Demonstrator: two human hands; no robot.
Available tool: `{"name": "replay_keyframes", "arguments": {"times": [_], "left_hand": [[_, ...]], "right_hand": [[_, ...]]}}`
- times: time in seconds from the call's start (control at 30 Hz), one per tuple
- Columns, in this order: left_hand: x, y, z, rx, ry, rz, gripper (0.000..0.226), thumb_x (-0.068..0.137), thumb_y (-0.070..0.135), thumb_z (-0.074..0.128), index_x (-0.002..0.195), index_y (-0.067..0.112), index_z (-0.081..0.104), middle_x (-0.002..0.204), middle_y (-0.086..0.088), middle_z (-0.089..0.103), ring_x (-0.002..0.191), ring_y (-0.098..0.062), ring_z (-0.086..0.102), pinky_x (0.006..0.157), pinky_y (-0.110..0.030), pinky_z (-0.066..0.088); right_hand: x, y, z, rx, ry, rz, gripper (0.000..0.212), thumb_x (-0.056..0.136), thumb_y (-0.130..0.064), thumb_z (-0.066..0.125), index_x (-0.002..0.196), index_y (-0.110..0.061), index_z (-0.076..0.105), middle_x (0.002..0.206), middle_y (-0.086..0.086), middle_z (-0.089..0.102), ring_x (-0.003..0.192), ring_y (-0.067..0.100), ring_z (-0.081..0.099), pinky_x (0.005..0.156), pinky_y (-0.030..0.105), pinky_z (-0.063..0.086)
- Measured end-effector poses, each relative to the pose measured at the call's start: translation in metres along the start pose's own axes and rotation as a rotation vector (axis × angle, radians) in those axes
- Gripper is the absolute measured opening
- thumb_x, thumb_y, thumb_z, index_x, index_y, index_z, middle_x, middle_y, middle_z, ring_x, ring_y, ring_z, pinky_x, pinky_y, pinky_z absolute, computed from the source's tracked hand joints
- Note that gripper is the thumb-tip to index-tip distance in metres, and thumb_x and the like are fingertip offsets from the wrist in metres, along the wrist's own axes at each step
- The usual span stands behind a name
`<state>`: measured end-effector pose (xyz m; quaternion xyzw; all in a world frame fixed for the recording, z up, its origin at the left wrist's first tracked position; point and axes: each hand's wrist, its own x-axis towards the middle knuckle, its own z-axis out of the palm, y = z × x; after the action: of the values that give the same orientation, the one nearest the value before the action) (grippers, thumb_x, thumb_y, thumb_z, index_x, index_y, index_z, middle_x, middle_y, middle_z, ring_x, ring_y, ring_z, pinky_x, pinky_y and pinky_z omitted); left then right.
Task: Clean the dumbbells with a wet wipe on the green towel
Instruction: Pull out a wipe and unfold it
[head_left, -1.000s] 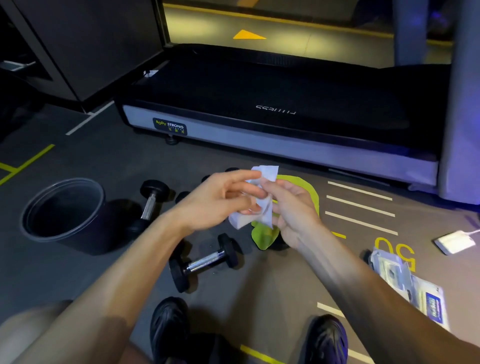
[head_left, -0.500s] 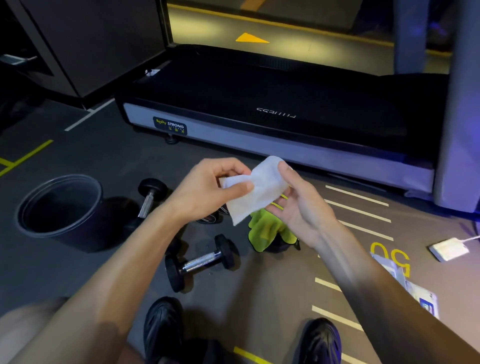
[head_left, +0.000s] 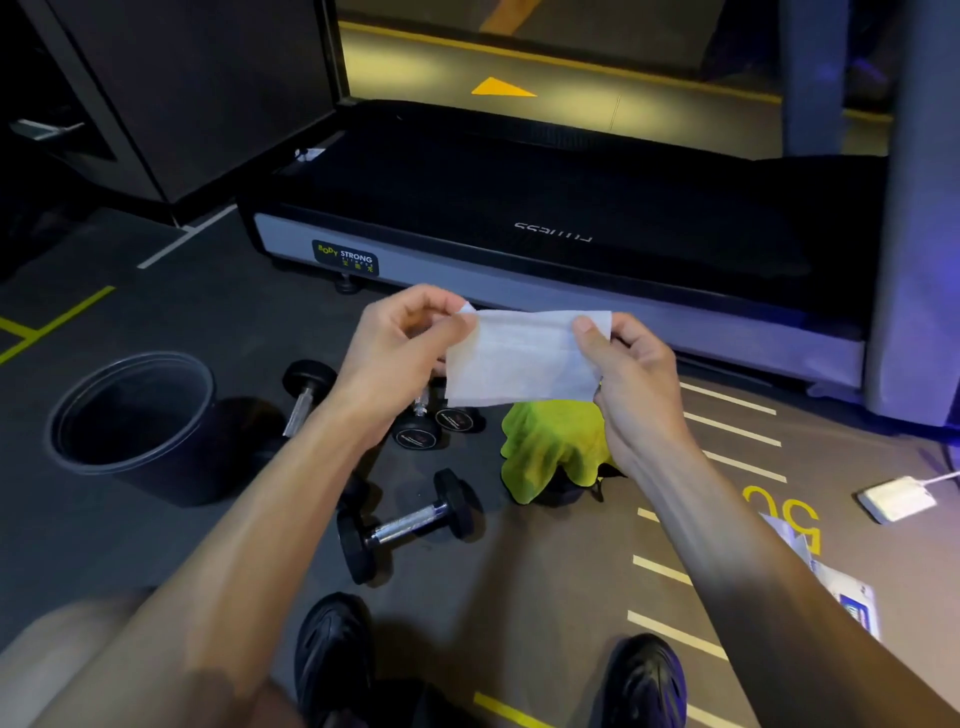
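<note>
Head view, looking down at the gym floor: my left hand and right hand hold a white wet wipe stretched flat between them, each pinching one upper corner between thumb and fingers. The wipe hangs in the air above the green towel, which lies crumpled on the floor over a dark object I cannot identify. One dumbbell lies on the floor near my left shoe, apart from the towel. Another dumbbell lies beside a dark bucket. Two further weight ends show just below my left hand. A treadmill stands beyond.
</note>
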<state>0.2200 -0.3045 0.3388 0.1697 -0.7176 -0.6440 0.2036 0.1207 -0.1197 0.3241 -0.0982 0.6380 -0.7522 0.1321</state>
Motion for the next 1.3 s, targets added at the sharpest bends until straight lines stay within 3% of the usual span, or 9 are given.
{"name": "replay_keyframes", "arguments": {"times": [0.1, 0.33, 0.53, 0.77, 0.9, 1.03, 1.1, 1.2, 1.3], "left_hand": [[-0.003, -0.002, -0.001, 0.055, -0.032, 0.015, 0.002, 0.095, 0.020, 0.073, 0.093, 0.019, 0.073, 0.088, -0.019, 0.072, 0.078, -0.019, 0.065, 0.077, -0.039, 0.053], [-0.017, -0.002, -0.010, 0.363, -0.119, 0.162, 0.013, 0.089, 0.016, 0.072, 0.085, 0.026, 0.064, 0.070, 0.002, 0.073, 0.062, -0.023, 0.068, 0.068, -0.032, 0.056], [-0.030, 0.007, -0.011, -0.054, -0.148, 0.019, 0.020, 0.086, 0.005, 0.069, 0.073, 0.020, 0.062, 0.073, -0.017, 0.058, 0.064, -0.027, 0.057, 0.061, -0.035, 0.057], [-0.030, 0.024, 0.005, -0.138, -0.062, -0.084, 0.029, 0.097, -0.002, 0.057, 0.073, 0.013, 0.050, 0.065, -0.005, 0.068, 0.053, -0.018, 0.063, 0.051, -0.027, 0.053], [-0.008, 0.043, 0.018, 0.090, -0.286, -0.025, 0.011, 0.095, 0.012, 0.073, 0.093, 0.016, 0.063, 0.098, -0.011, 0.071, 0.081, -0.022, 0.073, 0.072, -0.037, 0.061], [0.007, 0.057, 0.049, 0.257, -0.604, -0.013, 0.042, 0.095, 0.025, 0.074, 0.133, 0.015, 0.063, 0.130, -0.004, 0.071, 0.122, -0.018, 0.067, 0.106, -0.037, 0.054], [0.008, 0.053, 0.055, 0.249, -0.668, -0.057, 0.036, 0.096, 0.026, 0.072, 0.126, 0.005, 0.067, 0.124, -0.013, 0.073, 0.116, -0.022, 0.070, 0.105, -0.039, 0.053], [0.013, 0.028, 0.053, 0.199, -0.580, -0.110, 0.029, 0.098, 0.027, 0.071, 0.104, -0.001, 0.070, 0.097, -0.015, 0.078, 0.083, -0.018, 0.072, 0.077, -0.030, 0.056], [0.023, -0.010, 0.051, 0.097, -0.476, -0.124, 0.021, 0.102, 0.026, 0.064, 0.103, 0.006, 0.072, 0.099, -0.016, 0.077, 0.085, -0.022, 0.069, 0.081, -0.036, 0.051]], "right_hand": [[-0.005, -0.003, 0.008, -0.048, -0.009, -0.071, 0.008, 0.097, -0.016, 0.068, 0.090, -0.018, 0.070, 0.086, 0.007, 0.077, 0.082, 0.024, 0.068, 0.082, 0.044, 0.053], [-0.012, -0.014, 0.020, -0.453, -0.052, -0.307, 0.021, 0.095, -0.036, 0.060, 0.090, -0.019, 0.071, 0.085, 0.011, 0.073, 0.084, 0.036, 0.067, 0.076, 0.048, 0.054], [-0.009, -0.041, 0.009, -0.688, 0.044, -0.359, 0.023, 0.098, -0.026, 0.059, 0.075, -0.027, 0.063, 0.069, -0.010, 0.060, 0.071, 0.014, 0.054, 0.066, 0.032, 0.042], [-0.014, -0.034, -0.040, -0.615, 0.304, -0.354, 0.028, 0.095, -0.033, 0.053, 0.083, -0.009, 0.060, 0.073, 0.015, 0.059, 0.073, 0.017, 0.046, 0.066, 0.039, 0.046], [-0.018, -0.062, -0.055, -0.642, -0.031, -0.371, 0.023, 0.101, -0.021, 0.057, 0.082, -0.012, 0.066, 0.074, 0.001, 0.062, 0.066, 0.008, 0.051, 0.059, 0.026, 0.043], [-0.014, -0.070, -0.051, -0.650, -0.346, -0.389, 0.019, 0.100, -0.024, 0.062, 0.086, -0.014, 0.072, 0.077, 0.000, 0.065, 0.069, 0.010, 0.054, 0.062, 0.030, 0.043], [-0.005, -0.069, -0.051, -0.570, -0.362, -0.369, 0.018, 0.100, -0.024, 0.064, 0.086, -0.016, 0.072, 0.077, -0.003, 0.066, 0.070, 0.010, 0.057, 0.063, 0.030, 0.045], [0.004, -0.048, -0.047, -0.414, -0.381, -0.286, 0.013, 0.098, -0.024, 0.067, 0.093, -0.013, 0.073, 0.082, 0.000, 0.070, 0.074, 0.010, 0.063, 0.064, 0.026, 0.050], [0.017, -0.006, -0.048, 0.000, -0.385, 0.109, 0.051, 0.085, -0.047, 0.067, 0.121, -0.011, 0.069, 0.113, 0.008, 0.076, 0.102, 0.021, 0.073, 0.086, 0.034, 0.059]]}}
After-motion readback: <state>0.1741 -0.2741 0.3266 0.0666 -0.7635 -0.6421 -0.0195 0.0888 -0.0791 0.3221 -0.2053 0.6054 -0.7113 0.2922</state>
